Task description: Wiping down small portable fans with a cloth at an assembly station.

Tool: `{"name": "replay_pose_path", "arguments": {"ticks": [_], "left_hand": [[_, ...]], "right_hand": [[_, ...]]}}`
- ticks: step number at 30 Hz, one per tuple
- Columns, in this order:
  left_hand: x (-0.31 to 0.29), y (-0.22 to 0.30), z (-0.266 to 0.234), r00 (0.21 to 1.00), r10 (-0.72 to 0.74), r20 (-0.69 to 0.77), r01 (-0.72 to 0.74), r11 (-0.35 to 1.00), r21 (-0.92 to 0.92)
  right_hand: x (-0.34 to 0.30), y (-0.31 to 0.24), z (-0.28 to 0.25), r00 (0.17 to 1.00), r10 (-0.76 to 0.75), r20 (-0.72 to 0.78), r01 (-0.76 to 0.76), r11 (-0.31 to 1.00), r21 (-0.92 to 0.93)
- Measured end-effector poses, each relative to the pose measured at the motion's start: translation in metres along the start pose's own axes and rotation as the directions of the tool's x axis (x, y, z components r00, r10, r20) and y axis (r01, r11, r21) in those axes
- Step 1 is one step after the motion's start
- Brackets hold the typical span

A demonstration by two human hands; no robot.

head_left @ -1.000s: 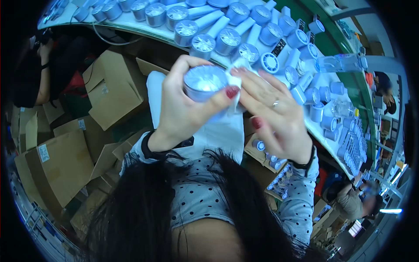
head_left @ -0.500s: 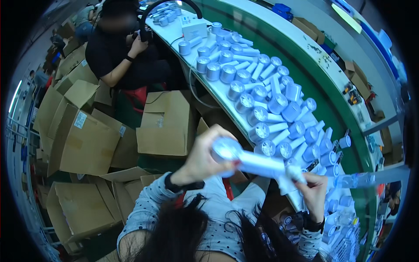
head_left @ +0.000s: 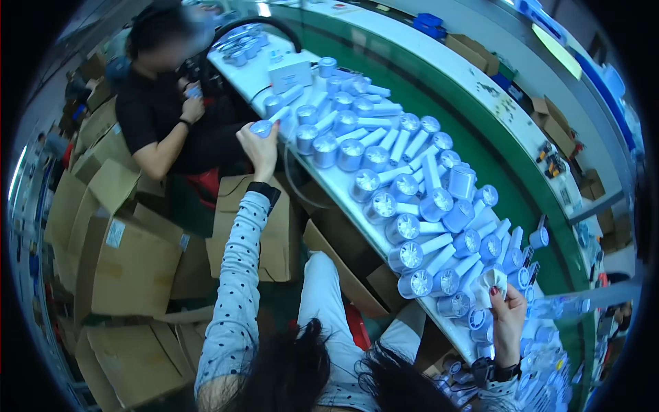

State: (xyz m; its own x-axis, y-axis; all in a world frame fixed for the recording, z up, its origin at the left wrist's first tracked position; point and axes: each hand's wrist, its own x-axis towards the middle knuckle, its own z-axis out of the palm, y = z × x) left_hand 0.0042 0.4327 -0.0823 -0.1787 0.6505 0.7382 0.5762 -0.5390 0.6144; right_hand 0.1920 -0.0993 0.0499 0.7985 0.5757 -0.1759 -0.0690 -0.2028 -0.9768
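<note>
The left hand (head_left: 259,147) reaches far out and holds a white tube (head_left: 269,124) with a silver cap, pointing its long side toward the counter (head_left: 329,180). The right hand (head_left: 506,319) stays near, pinching a white cloth (head_left: 490,281).

The person's left arm, in a dotted long sleeve with a dark band at the wrist, stretches far forward and to the left, its left hand (head_left: 259,147) raised with fingers curled closed in a grip. The right hand (head_left: 508,317) stays low at the right, wrist bent, its red-nailed fingers (head_left: 495,294) pinched together; a dark band circles that wrist too.
</note>
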Motion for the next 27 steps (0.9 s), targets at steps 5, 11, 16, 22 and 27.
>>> {"name": "replay_pose_path", "arguments": {"ticks": [5,11,16,22,27], "left_hand": [[0.006,0.028,0.017,0.982,0.026,0.188,0.022,0.969,-0.246],[0.009,-0.068,0.074,0.980,-0.048,0.193,0.055,0.998,-0.027],[0.016,-0.080,0.119,0.979,0.048,0.197,-0.036,0.997,-0.065],[0.017,-0.088,0.113,0.977,-0.039,0.209,0.048,0.998,-0.035],[0.014,-0.078,0.068,0.983,-0.003,0.182,0.015,0.998,-0.063]], "right_hand": [[0.031,-0.022,-0.018,0.987,0.124,-0.106,-0.117,0.990,0.073],[0.136,-0.032,-0.096,0.970,0.058,-0.238,0.058,0.890,0.453],[0.220,-0.005,-0.184,0.770,0.074,-0.634,-0.025,0.996,0.085],[0.303,0.082,-0.210,0.782,-0.185,-0.595,-0.482,0.427,-0.765],[0.299,0.051,-0.188,0.758,0.263,-0.597,-0.471,0.853,-0.223]]}}
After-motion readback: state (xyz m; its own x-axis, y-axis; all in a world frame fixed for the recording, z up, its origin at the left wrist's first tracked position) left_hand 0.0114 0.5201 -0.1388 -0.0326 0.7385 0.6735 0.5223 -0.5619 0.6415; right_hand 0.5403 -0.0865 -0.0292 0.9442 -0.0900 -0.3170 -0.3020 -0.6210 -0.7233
